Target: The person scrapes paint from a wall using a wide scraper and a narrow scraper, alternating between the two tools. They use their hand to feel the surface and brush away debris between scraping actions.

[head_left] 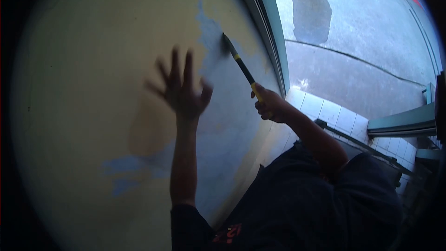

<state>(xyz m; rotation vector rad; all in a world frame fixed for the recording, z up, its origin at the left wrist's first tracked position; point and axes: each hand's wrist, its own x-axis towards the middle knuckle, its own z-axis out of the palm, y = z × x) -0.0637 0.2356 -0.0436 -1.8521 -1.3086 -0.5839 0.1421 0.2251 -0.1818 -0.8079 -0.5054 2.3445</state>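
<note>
My right hand [270, 105] is wrapped round the yellow lower end of a long black-and-yellow scraper-like tool [245, 70]. The tool slants up and left, and its dark tip is at the bluish-white patch [216, 32] on the yellowish wall [107, 42]. Whether the tip touches the wall is hard to tell. My left hand [182, 88] is raised in front of the wall, left of the tool, with its fingers spread and nothing in it. It is slightly blurred. A shadow falls on the wall beside and below it.
A greenish door frame [272, 23] edges the wall on the right. Beyond it lie a concrete floor [353, 14] with a dark stain and white tiles [327, 111]. Another greenish frame piece [402, 120] stands at the right, near a dark bar [362, 146].
</note>
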